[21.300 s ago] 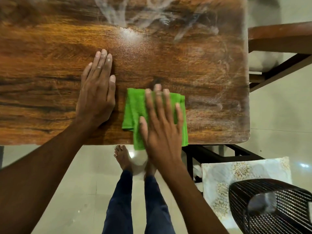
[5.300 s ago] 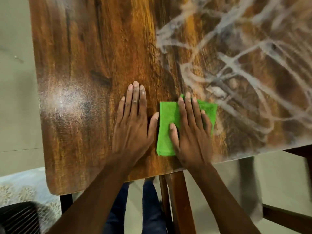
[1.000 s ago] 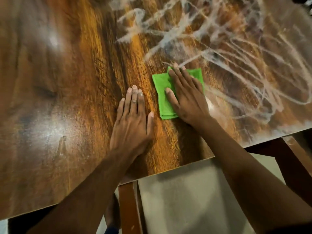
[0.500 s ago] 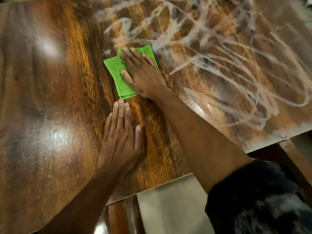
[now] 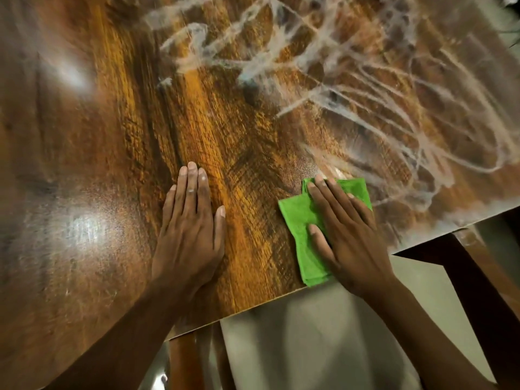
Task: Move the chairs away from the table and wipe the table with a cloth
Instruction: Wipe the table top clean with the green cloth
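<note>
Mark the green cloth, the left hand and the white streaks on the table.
green cloth (image 5: pixel 298 218): head view, bare left part of the fold.
left hand (image 5: pixel 190 235): head view, back of hand.
white streaks (image 5: pixel 394 114): head view, smeared lines, right of tabletop.

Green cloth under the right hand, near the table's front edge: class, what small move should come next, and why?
Probably push the green cloth forward and rightward into the white streaks. The right hand presses it flat near the table edge, the streaked patch lies just beyond it, and the left hand braces flat on wood that looks streak-free.
</note>
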Demonstrator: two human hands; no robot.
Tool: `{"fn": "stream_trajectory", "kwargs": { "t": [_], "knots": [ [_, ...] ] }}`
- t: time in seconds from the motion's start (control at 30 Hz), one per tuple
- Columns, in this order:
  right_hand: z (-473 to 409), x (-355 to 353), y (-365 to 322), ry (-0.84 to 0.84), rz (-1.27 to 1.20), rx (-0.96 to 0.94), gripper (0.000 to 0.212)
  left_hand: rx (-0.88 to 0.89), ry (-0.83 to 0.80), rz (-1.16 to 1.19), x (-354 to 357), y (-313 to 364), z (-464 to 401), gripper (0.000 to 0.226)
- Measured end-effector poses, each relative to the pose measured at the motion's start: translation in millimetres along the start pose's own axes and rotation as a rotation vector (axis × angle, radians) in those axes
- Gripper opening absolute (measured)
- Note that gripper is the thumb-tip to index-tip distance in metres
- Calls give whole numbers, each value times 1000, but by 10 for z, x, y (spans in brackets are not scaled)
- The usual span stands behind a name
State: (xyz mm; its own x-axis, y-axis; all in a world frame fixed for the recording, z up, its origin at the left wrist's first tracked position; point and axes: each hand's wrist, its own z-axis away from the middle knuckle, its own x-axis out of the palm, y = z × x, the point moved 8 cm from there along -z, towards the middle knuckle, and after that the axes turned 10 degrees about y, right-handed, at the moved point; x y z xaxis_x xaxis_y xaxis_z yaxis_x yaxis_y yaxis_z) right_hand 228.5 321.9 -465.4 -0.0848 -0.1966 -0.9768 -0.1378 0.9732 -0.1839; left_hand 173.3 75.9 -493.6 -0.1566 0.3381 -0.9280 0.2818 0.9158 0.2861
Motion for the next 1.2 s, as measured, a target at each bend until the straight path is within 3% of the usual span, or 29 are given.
{"fn": "stream_trajectory", "kwargs": {
  "t": [0.17, 0.4, 0.53, 0.7, 0.87, 1.03, 1.2],
  "knots": [
    [-991, 235, -317, 72, -13, -35, 67, -9, 4, -21, 1, -9, -11, 70],
    [-2684, 676, -1438, 57, -27, -224, 68, -3, 1, -38, 28, -50, -23, 67],
    [-3039, 704, -1434, 16, -45, -271, 67, -11, -13, -22, 10, -44, -4, 66],
    [-2629, 506, -720, 44, -71, -164, 67, -15, 1, 10, -3, -25, -9, 67],
    [-1422, 190, -70, 77, -44, -85, 63, 4, 7, 10, -15, -9, -12, 67],
    [-293, 22, 142, 10, -34, -20, 65, -1, -9, 4, -3, -3, -9, 69],
    [-285, 79, 125, 5, -33, 15, 65, -6, -5, -3, 24, -12, -23, 69]
  ]
}}
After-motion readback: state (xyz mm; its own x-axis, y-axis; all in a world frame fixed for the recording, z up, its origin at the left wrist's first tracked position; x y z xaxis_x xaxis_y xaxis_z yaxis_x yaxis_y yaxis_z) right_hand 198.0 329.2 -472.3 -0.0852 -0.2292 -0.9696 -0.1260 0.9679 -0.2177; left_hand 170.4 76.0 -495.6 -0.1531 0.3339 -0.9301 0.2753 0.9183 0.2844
